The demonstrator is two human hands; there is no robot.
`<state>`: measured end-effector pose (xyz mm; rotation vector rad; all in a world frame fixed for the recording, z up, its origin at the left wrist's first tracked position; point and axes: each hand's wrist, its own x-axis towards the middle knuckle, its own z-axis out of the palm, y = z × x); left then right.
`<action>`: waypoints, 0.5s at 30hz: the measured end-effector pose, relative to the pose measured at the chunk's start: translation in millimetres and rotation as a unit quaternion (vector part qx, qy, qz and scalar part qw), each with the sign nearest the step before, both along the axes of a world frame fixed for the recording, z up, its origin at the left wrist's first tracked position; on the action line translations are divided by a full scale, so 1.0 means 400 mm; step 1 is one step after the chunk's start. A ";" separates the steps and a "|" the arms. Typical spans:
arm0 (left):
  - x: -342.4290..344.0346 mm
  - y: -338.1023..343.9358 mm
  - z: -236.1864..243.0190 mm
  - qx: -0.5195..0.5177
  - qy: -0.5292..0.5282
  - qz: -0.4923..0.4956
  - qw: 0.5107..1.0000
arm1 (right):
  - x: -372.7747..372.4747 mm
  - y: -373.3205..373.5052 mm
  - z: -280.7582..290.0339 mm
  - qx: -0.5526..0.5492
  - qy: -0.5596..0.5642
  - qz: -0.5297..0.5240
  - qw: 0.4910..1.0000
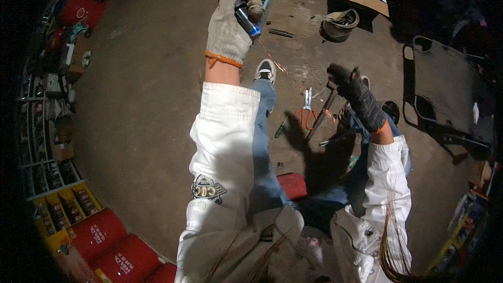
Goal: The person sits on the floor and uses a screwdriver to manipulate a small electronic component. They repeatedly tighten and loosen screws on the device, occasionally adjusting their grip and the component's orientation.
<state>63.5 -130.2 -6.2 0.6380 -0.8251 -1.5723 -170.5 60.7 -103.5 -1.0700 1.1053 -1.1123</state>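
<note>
My left hand (pixel 230 26), in a pale grey knit glove with an orange cuff, is closed around a dark cylinder with a blue end (pixel 248 22). Partly behind that hand is a blue-rimmed tray (pixel 269 1). My right hand (pixel 359 97), in a dark glove, has its fingers apart and nothing visible in them. Beneath it a hammer (pixel 322 113) lies on the floor, its head partly covered by the fingers. Orange-handled pliers (pixel 307 109) and a green-handled screwdriver (pixel 281 128) lie left of the hammer. A dark rod-like piece (pixel 281 33) lies right of my left hand.
A bucket (pixel 339 27) with dark contents stands at the far right, near an open cardboard box (pixel 364 1). A dark folding chair (pixel 450 78) is on the right. Red drums (pixel 99 233) and stocked shelves (pixel 42 147) line the left side. A red object (pixel 292 185) sits between my legs.
</note>
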 end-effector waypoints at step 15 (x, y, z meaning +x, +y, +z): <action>-0.169 0.065 -0.094 -0.043 -0.022 -0.114 0.992 | 0.124 -0.075 0.097 -0.039 -0.002 0.008 0.999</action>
